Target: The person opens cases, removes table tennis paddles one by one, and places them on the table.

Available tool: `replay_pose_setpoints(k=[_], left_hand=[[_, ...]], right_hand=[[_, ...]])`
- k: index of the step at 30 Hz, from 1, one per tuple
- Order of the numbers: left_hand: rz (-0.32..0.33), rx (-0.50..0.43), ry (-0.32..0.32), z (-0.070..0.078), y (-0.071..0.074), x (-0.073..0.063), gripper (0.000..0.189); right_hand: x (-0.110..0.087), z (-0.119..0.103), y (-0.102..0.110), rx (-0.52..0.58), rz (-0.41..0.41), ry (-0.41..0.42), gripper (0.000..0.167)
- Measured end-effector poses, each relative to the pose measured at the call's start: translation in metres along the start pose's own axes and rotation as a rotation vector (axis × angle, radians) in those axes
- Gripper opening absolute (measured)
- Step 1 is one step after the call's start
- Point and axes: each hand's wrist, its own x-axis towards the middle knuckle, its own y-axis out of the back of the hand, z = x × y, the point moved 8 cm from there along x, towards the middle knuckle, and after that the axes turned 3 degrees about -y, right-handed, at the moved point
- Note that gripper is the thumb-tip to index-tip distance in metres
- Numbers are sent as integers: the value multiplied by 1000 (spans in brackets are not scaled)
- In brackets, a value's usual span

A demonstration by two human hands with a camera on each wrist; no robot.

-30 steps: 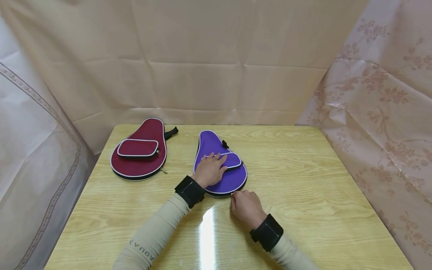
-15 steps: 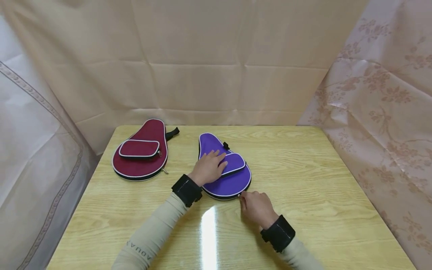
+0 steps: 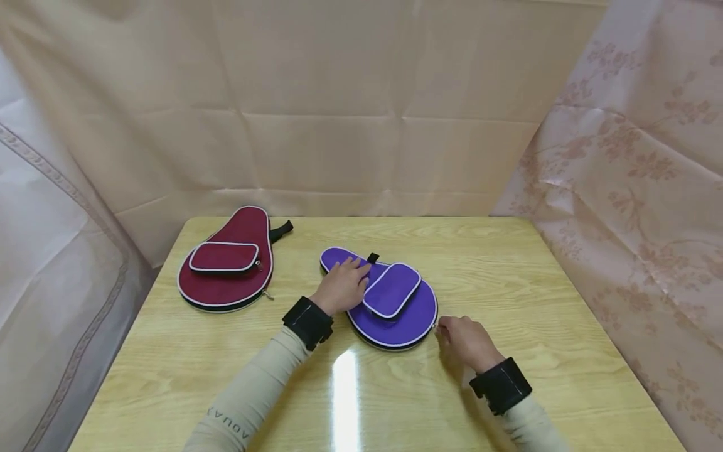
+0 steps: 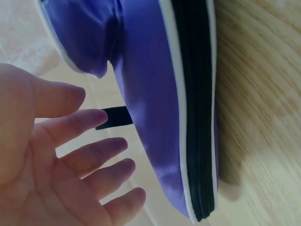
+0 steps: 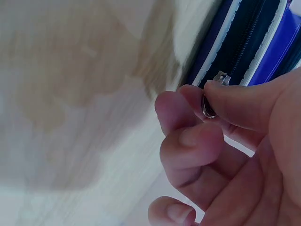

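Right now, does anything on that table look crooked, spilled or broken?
Nothing looks spilled or broken. Only the purple case lies somewhat askew: its narrow end angles off to the left, while that of the red case points mostly toward the back.

One case [image 3: 226,287] lies on the table [image 3: 536,282] left of frame centre and a second case [image 3: 390,301] at mid-frame, the left hand [image 3: 341,285] over its left part, the right hand [image 3: 469,341] at the zip pull [image 5: 207,112] on its right edge, a curtain [image 3: 316,94] behind.
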Motion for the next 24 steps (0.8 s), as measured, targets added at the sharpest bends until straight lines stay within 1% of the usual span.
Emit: replay_pose_setpoints(k=[3, 6, 11, 15, 19, 22, 24], left_hand=[[0, 14, -9, 0, -2, 0, 42], [-26, 27, -3, -3, -5, 0, 42], [-65, 26, 20, -11, -15, 0, 44], [-94, 61, 40, -17, -24, 1, 50], [-113, 111, 31, -18, -30, 2, 55], [-112, 123, 32, -16, -31, 3, 55], [-112, 128, 45, -16, -31, 4, 55]], right_hand=[[11, 12, 5, -14, 4, -17, 19], [25, 20, 10, -28, 5, -27, 19], [51, 26, 14, -65, 10, -26, 21], [66, 29, 16, -74, 19, -46, 23], [69, 34, 13, -82, 20, -77, 22], [67, 36, 12, -83, 30, -91, 19], [64, 35, 12, -80, 44, -90, 17]])
